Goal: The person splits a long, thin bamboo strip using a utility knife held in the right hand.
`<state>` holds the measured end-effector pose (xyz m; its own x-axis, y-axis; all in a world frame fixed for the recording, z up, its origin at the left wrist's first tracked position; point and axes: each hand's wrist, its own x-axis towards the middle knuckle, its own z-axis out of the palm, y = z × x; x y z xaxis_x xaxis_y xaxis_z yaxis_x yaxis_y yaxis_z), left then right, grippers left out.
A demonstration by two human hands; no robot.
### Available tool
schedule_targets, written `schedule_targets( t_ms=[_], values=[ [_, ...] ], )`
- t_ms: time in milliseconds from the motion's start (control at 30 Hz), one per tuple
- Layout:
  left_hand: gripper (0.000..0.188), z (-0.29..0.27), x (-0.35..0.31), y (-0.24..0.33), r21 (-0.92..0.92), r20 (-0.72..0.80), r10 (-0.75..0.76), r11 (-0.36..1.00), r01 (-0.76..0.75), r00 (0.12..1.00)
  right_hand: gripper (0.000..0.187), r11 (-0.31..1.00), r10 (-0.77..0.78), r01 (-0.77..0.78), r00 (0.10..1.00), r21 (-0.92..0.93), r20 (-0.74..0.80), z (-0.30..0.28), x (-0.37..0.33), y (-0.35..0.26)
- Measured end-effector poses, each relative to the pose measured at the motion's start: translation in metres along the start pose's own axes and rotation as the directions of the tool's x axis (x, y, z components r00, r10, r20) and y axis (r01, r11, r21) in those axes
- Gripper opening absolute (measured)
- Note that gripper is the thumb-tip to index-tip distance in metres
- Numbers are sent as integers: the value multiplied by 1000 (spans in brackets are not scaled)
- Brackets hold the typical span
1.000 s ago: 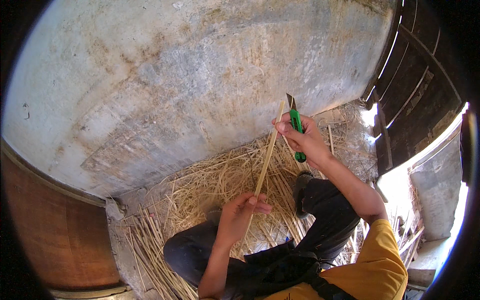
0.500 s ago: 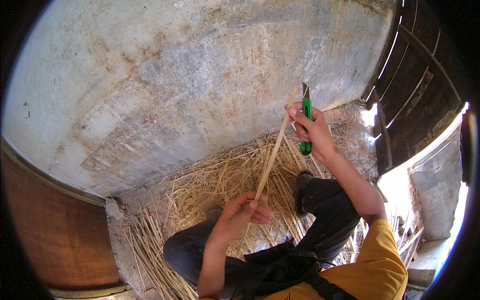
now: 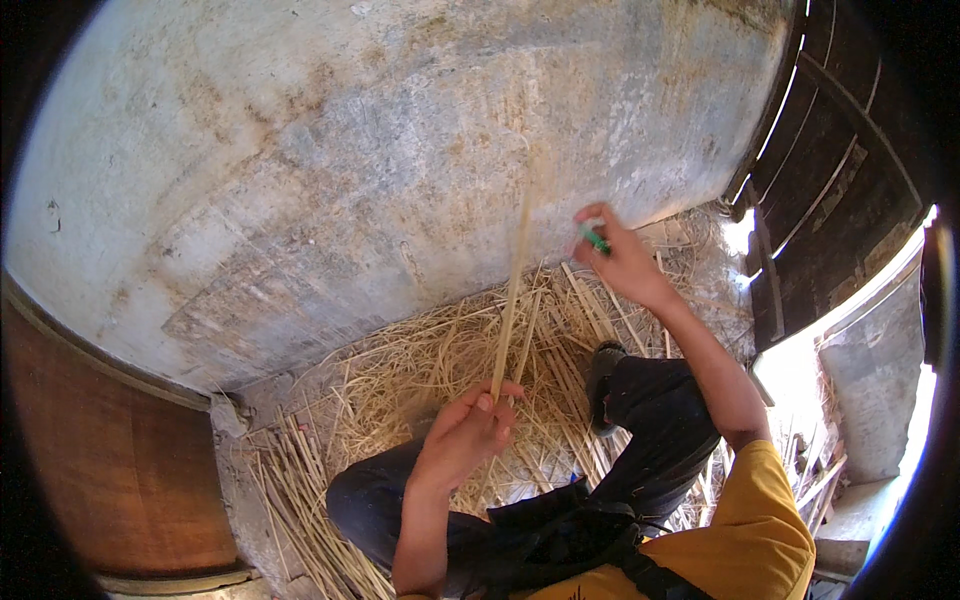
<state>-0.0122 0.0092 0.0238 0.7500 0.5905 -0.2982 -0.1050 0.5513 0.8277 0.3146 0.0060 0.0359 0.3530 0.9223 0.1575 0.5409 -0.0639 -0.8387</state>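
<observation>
A long, thin pale strip (image 3: 516, 270), likely bamboo, rises from my left hand (image 3: 465, 430), whose thumb and fingers pinch its lower end. The strip's upper part is blurred against the wall. To its right and apart from it, my right hand (image 3: 622, 258) is closed around a green utility knife (image 3: 595, 238). Only a short piece of the knife's green body shows; its blade cannot be made out. The right index finger is raised and bent above the knife.
Pale shavings and strips (image 3: 440, 350) cover the floor before me, between my bent legs. A bundle of long strips (image 3: 310, 500) lies at the left. Beyond rises a stained grey wall (image 3: 400, 180). Brown boarding (image 3: 110, 460) stands left, dark planks (image 3: 840, 170) right.
My right hand has let go of the strip's upper end and turned the knife, which pointed upward before. The strip has swung left, and my left hand has shifted slightly left.
</observation>
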Motion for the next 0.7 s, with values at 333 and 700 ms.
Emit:
schedule_targets(
  t_ms=[333,700],
  values=[
    [35,-13,0,-5,-133,83,98,987,-86,992,33,885,-131,189,978,-425,162,17,-22,-18],
    [30,-8,8,-16,-15,-83,178,984,-180,981,24,787,-611,605,792,-121,-12,44,-48,-53]
  ],
)
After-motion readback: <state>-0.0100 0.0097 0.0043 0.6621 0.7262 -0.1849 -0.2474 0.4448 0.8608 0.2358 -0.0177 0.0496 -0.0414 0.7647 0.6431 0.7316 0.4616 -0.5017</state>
